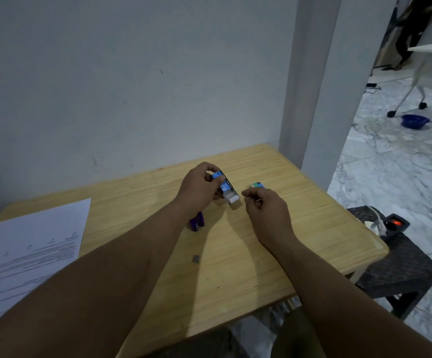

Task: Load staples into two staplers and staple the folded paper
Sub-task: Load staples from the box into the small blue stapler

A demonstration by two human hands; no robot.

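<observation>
Left hand (199, 189) grips blue staple box (222, 183), frame centre, inner tray (233, 198) slid out. Right hand (264, 205) fingers curled, seemingly pinching something (contents unclear). Likely light, crushable cardboard: hold by sides; staple strips brittle.

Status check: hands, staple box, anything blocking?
Left hand grips blue-black staple box, inner tray slid out. Right hand pinches something small beside it. Purple stapler untouched. Nothing blocking.

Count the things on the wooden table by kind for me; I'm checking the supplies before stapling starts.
Staple boxes: 2, the blue box gripped by the left hand and the green box past the right hand
Staplers in view: 1, purple stapler
Printed paper sheets: 1
Small grey pieces: 1
Total: 5
</observation>
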